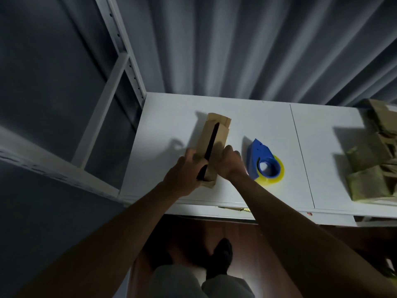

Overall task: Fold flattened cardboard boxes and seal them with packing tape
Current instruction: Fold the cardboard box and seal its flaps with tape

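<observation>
A white flat-topped bench [247,117] carries a long narrow brown cardboard box [217,136] near its left end, a blue plastic tape dispenser with a yellowish clear roll [265,160] just right of it, and a heap of brown cardboard pieces [369,155] at the right edge.

A white table [247,117] stands against a grey pleated curtain [247,44]. To the left rises a white metal shelving frame [120,67] — its near shelf edge runs beside the table. Below, dark wooden floor [268,244] — and a black-socked foot [221,254].
</observation>
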